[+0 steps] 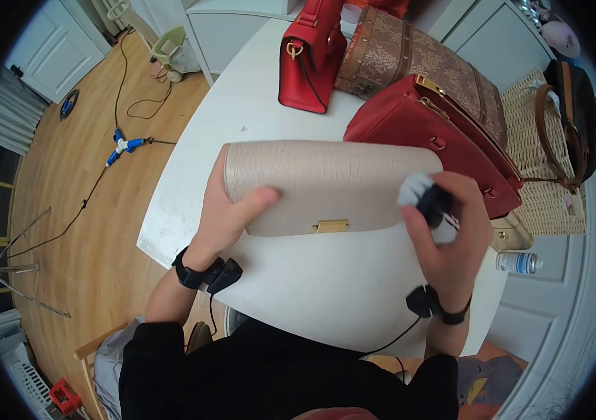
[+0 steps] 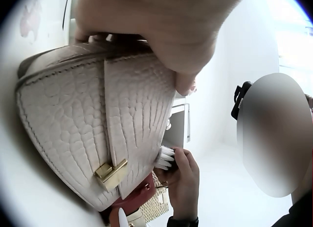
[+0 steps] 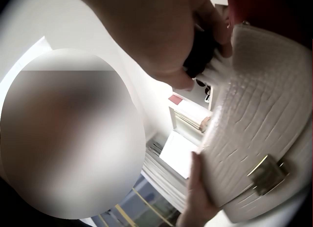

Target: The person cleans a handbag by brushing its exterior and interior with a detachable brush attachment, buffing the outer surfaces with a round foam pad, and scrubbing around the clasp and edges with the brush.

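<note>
A cream crocodile-textured handbag (image 1: 326, 185) with a gold clasp (image 1: 331, 226) stands on the white table in front of me. My left hand (image 1: 231, 206) grips its left end, thumb across the front and the other fingers hidden behind. Between thumb and fingers, my right hand (image 1: 455, 234) holds a small brush (image 1: 434, 203) with a black body and white bristles. In the right wrist view the bristles (image 3: 217, 70) are right at the edge of the handbag (image 3: 254, 109). The left wrist view shows the brush (image 2: 165, 157) beside the flap.
Behind the handbag on the table (image 1: 256, 115) stand a small red bag (image 1: 308, 66), a larger red handbag (image 1: 424, 133) and a brown patterned case (image 1: 417, 56). To the right are a woven basket (image 1: 536, 154), a gold box (image 1: 511, 232) and a small can (image 1: 518, 262).
</note>
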Tool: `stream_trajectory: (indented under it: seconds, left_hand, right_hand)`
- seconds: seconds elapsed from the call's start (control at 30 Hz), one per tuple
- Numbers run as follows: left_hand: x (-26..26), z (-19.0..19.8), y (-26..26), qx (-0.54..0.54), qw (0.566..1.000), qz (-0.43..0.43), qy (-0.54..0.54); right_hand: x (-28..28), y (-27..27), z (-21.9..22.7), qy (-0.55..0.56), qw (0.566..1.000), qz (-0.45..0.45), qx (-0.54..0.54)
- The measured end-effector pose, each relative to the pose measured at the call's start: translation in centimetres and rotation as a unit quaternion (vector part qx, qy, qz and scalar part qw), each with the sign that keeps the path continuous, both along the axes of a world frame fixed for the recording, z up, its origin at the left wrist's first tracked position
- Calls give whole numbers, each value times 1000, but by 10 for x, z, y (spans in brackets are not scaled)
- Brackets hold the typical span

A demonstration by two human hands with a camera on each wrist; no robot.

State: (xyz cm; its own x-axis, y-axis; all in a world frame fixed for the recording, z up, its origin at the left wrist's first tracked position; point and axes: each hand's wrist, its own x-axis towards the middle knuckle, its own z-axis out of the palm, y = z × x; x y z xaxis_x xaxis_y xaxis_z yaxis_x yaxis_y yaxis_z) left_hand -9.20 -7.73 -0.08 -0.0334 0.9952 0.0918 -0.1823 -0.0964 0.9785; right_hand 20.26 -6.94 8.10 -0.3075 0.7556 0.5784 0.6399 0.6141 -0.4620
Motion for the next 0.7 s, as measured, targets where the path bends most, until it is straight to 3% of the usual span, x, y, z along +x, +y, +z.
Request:
stream_trajectory:
  seconds: [0.03, 0.13, 0.23, 0.27, 0.33, 0.4, 0.47, 0.6, 0.67, 0.7]
  left_hand:
    - [-3, -2, -1, 1, 1000, -4, 0]
    - [-13, -9, -2, 32, 998, -42, 42]
    - [-15, -9, 0, 55, 994, -58, 74]
    - [-14, -10, 0, 62, 995, -41, 72]
    - [-13, -15, -1, 69, 995, -32, 72]
    - [-15, -20, -3, 72, 993, -2, 93]
    - [-18, -17, -3, 69, 992, -1, 107]
    - [-19, -11, -1, 47, 997, 4, 66]
    - [-19, -9, 1, 31, 998, 7, 54]
    - [-17, -7, 1, 17, 999, 13, 42]
  right_hand:
    - [-3, 5, -4, -21, 998, -38, 53]
    - [-17, 4, -3, 34, 998, -36, 40]
    - [-60, -4, -15, 49, 996, 49, 52]
    - [-79, -8, -21, 21, 992, 53, 117]
    - [-102, -19, -23, -12, 990, 63, 129]
    - [-112, -22, -29, -35, 981, 92, 167]
    - [-102, -17, -25, -22, 986, 92, 134]
    - [-58, 5, -30, -12, 986, 18, 166]
    - [-39, 8, -36, -17, 989, -83, 117]
    - [-40, 8, -39, -19, 990, -82, 115]
